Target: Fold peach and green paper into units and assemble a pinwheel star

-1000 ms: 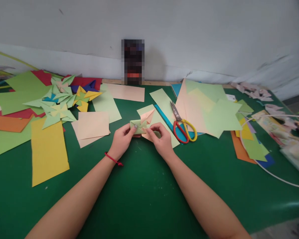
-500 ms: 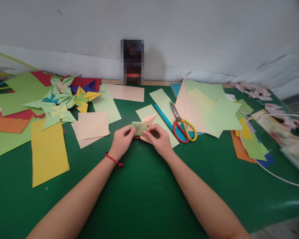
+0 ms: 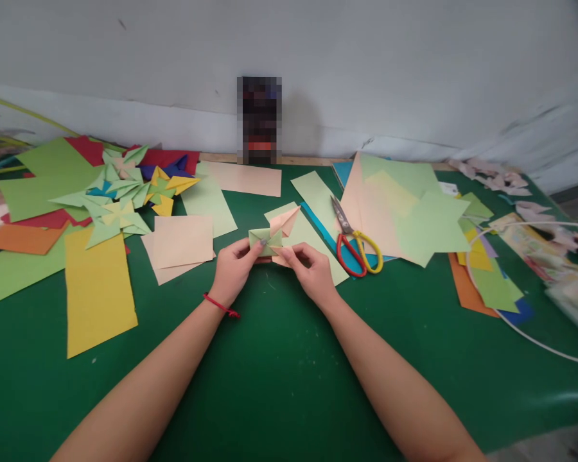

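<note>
A small folded paper piece [image 3: 273, 237], pale green in the middle with peach points, is held between my two hands above the green table. My left hand [image 3: 233, 269] pinches its green left side with the thumb on top. With thumb and fingertips, my right hand [image 3: 313, 269] grips a lower right part of the piece. One peach point sticks up to the upper right. Fingers hide part of the underside. Scissors [image 3: 349, 234] with one red and one yellow handle lie to the right of my right hand.
Folded paper stars [image 3: 118, 218] and coloured sheets lie at the left, with a yellow sheet [image 3: 99, 292] nearer me. Peach sheets [image 3: 183, 240] sit left of my hands. Large pale sheets [image 3: 414, 212] and a white cord [image 3: 534, 340] are at the right. A pixelated dark object [image 3: 259, 122] stands against the wall.
The folded piece has turned a little in my hands, and its peach point now rises higher and more openly. My right hand has shifted slightly lower on it. The view moved slightly.
</note>
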`<move>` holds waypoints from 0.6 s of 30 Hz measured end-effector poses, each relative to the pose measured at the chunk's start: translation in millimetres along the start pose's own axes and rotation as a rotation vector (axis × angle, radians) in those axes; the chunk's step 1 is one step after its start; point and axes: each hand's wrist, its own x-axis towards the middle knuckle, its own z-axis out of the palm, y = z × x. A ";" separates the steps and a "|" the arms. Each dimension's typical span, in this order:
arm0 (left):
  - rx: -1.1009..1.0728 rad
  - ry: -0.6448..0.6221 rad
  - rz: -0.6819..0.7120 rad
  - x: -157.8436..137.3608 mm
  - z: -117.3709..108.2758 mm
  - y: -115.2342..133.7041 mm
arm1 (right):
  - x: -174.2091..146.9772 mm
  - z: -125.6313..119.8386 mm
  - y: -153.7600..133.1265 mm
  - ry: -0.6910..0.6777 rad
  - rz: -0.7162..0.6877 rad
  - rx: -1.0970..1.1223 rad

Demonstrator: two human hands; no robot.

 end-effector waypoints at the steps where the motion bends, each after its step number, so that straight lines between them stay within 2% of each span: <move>1: -0.001 -0.001 -0.009 -0.2 0.4 0.3 | -0.1 0.0 0.2 0.003 0.010 0.015; 8: 0.059 -0.015 -0.012 -0.1 1.1 4.9 | 1.4 -1.9 2.6 -0.048 0.100 0.111; 14: 0.086 -0.045 -0.023 0.7 -0.1 4.5 | 1.8 -2.5 3.5 -0.052 0.121 0.146; 18: 0.179 -0.060 -0.033 1.1 -0.5 0.5 | 0.9 -1.5 1.7 -0.067 0.119 0.150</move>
